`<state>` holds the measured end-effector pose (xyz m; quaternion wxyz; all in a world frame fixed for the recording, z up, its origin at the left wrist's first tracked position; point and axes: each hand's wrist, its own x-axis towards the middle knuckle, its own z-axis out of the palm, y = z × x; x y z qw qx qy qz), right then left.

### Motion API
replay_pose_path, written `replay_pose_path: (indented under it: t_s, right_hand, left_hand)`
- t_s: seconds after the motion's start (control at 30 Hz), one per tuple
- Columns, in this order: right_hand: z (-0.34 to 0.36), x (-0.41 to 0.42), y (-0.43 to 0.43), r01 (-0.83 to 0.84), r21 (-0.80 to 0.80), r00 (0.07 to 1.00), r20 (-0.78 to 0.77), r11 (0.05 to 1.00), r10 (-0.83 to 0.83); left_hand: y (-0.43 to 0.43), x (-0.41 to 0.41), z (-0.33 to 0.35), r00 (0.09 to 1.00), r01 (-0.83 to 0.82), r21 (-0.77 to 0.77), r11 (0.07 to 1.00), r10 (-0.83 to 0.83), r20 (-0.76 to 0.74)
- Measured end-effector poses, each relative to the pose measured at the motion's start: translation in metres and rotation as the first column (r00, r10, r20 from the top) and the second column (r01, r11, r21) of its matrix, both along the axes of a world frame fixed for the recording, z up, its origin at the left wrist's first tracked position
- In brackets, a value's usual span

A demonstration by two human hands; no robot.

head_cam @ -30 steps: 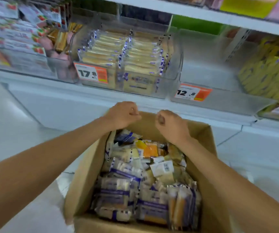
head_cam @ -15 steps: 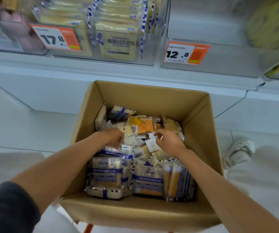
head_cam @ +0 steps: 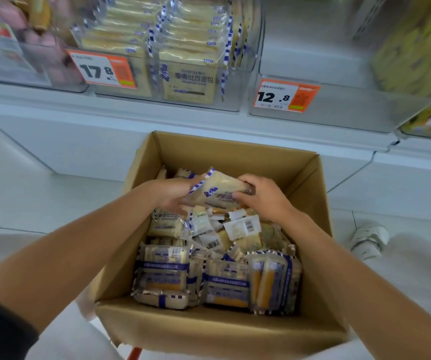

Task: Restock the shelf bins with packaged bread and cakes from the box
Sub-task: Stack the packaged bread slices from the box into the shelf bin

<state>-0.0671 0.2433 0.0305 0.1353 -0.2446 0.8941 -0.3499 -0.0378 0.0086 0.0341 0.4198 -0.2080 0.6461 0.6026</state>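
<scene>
My left hand [head_cam: 174, 197] and right hand [head_cam: 267, 200] gripped toast packet [head_cam: 218, 189] by ends over box [head_cam: 235, 149]. Risk: slick film slipping; matching bin [head_cam: 235, 100] looked full, might overflow.

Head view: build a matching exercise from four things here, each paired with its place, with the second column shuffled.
1. bread packet
2. 17.8 price tag
3. 12.8 price tag
4. white shoe

a. on the floor right of the box
b. on the bread-filled bin
c. gripped by the left hand and right hand
d. on the bare-looking bin

Pairs: 1-c; 2-b; 3-d; 4-a
</scene>
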Motion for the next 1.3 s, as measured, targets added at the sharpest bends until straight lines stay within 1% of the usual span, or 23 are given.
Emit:
replay_pose_path:
  t_s: [0.03, 0.07, 0.13, 0.17, 0.23, 0.3, 0.33, 0.37, 0.43, 0.47, 0.5, 0.57, 0.63, 0.7, 0.77, 0.83, 0.93, 1.03, 1.13, 1.17, 1.2, 1.27, 1.3]
  right_hand:
    - [0.007, -0.002, 0.002, 0.011, -0.022, 0.99, 0.14, 1.0, -0.008]
    - [0.011, -0.004, 0.003, 0.029, -0.053, 0.97, 0.243, 0.998, -0.016]
    - [0.018, -0.006, 0.006, 0.059, -0.106, 0.947, 0.32, 0.993, -0.022]
    - [0.02, -0.006, 0.007, 0.057, -0.119, 0.943, 0.332, 0.991, -0.014]
    - [0.022, -0.005, 0.006, 0.026, -0.114, 0.937, 0.348, 0.993, 0.016]
    - [0.019, -0.003, 0.002, 0.022, -0.117, 0.928, 0.372, 0.993, 0.023]
    - [0.015, -0.001, 0.0, 0.057, -0.116, 0.925, 0.379, 0.992, -0.009]
    - [0.009, 0.0, -0.002, 0.112, -0.11, 0.923, 0.38, 0.988, -0.062]
    - [-0.002, 0.006, -0.004, 0.175, -0.064, 0.915, 0.378, 0.982, -0.139]
    - [-0.009, 0.011, -0.004, 0.144, -0.018, 0.913, 0.389, 0.989, -0.126]
    - [-0.018, 0.018, -0.005, 0.065, 0.037, 0.904, 0.42, 0.997, -0.074]
    - [-0.042, 0.034, -0.009, -0.143, 0.13, 0.849, 0.525, 0.981, 0.054]
    - [-0.065, 0.049, -0.019, -0.264, 0.168, 0.781, 0.615, 0.95, 0.108]
    - [-0.081, 0.059, -0.032, -0.237, 0.108, 0.742, 0.662, 0.965, 0.108]
    - [-0.088, 0.065, -0.049, -0.135, 0.005, 0.702, 0.706, 0.991, 0.092]
    - [-0.093, 0.072, -0.069, -0.092, -0.02, 0.667, 0.741, 0.996, 0.077]
    - [-0.104, 0.08, -0.086, -0.119, 0.008, 0.683, 0.726, 0.993, 0.076]
    - [-0.087, 0.069, -0.075, -0.105, -0.005, 0.683, 0.727, 0.994, 0.076]
    - [-0.049, 0.041, -0.037, 0.052, -0.008, 0.699, 0.715, 0.999, -0.031]
    - [-0.036, 0.03, -0.023, 0.099, 0.018, 0.731, 0.677, 0.995, -0.085]
    - [-0.023, 0.019, -0.009, 0.122, 0.065, 0.79, 0.597, 0.99, -0.136]
    - [0.003, 0.001, 0.011, 0.162, 0.151, 0.902, 0.379, 0.975, -0.208]
    - [0.016, -0.003, 0.016, 0.212, 0.148, 0.931, 0.27, 0.966, -0.245]
  left_hand:
    - [0.0, 0.001, 0.006, 0.997, -0.048, 0.041, 0.998, 0.05, -0.05]
    - [0.0, 0.001, 0.01, 0.993, -0.097, 0.122, 0.988, 0.104, -0.056]
    - [0.002, 0.002, 0.021, 0.991, -0.108, 0.24, 0.965, 0.122, -0.047]
    - [0.004, 0.003, 0.025, 0.993, -0.067, 0.221, 0.973, 0.086, -0.078]
    - [0.005, 0.005, 0.024, 0.986, 0.063, 0.093, 0.994, -0.048, -0.157]
    - [0.004, 0.009, 0.019, 0.978, 0.115, -0.007, 0.993, -0.114, -0.177]
    - [0.002, 0.012, 0.014, 0.975, 0.091, -0.053, 0.994, -0.1, -0.197]
    - [-0.003, 0.015, 0.01, 0.972, 0.016, -0.097, 0.995, -0.038, -0.231]
    - [-0.015, 0.022, -0.001, 0.938, -0.196, -0.176, 0.965, 0.132, -0.322]
    - [-0.021, 0.027, -0.006, 0.912, -0.278, -0.211, 0.937, 0.189, -0.363]
    - [-0.026, 0.033, -0.008, 0.895, -0.327, -0.234, 0.916, 0.221, -0.387]
    - [-0.03, 0.044, -0.014, 0.882, -0.373, -0.256, 0.892, 0.255, -0.395]
    - [-0.03, 0.05, -0.02, 0.88, -0.394, -0.273, 0.878, 0.275, -0.387]
    - [-0.029, 0.053, -0.023, 0.862, -0.422, -0.258, 0.869, 0.297, -0.41]
    - [-0.029, 0.053, -0.025, 0.839, -0.458, -0.243, 0.855, 0.326, -0.435]
    - [-0.03, 0.053, -0.025, 0.823, -0.483, -0.236, 0.843, 0.346, -0.45]
    - [-0.032, 0.051, -0.026, 0.817, -0.496, -0.243, 0.834, 0.354, -0.454]
    - [-0.035, 0.049, -0.027, 0.814, -0.497, -0.253, 0.83, 0.345, -0.468]
    - [-0.036, 0.047, -0.028, 0.82, -0.485, -0.236, 0.842, 0.344, -0.458]
    - [-0.035, 0.045, -0.027, 0.82, -0.489, -0.209, 0.847, 0.366, -0.44]
    - [-0.033, 0.043, -0.027, 0.81, -0.512, -0.172, 0.841, 0.407, -0.422]
    - [-0.026, 0.04, -0.023, 0.778, -0.567, -0.103, 0.817, 0.491, -0.393]
    - [-0.021, 0.038, -0.02, 0.773, -0.577, -0.082, 0.812, 0.511, -0.375]
